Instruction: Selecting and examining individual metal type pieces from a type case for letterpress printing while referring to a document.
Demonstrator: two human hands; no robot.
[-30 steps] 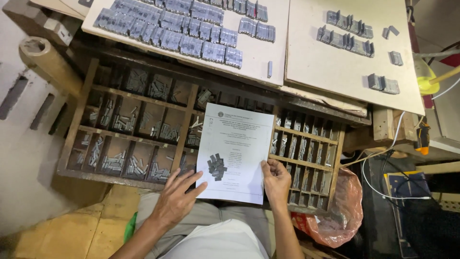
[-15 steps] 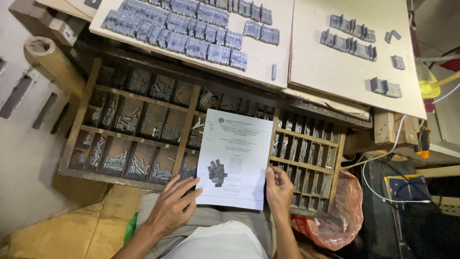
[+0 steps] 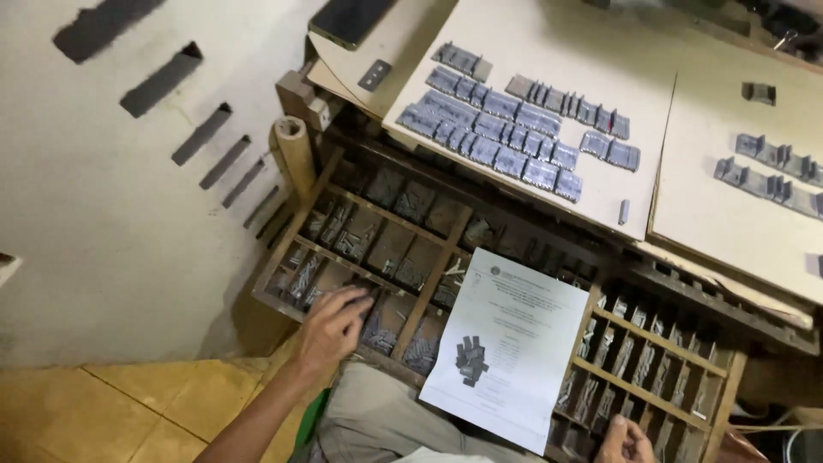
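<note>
White printed sheet (image 3: 510,343) lies on wooden type tray (image 3: 446,257) — left hand (image 3: 330,326) beside

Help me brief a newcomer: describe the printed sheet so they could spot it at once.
Find the wooden tray of small compartments below the pale boards of grey metal blocks. The printed sheet lies tilted across the tray's middle, between the left hand and right hand. It is the only white paper, with a small heap of grey blocks on it.
</note>
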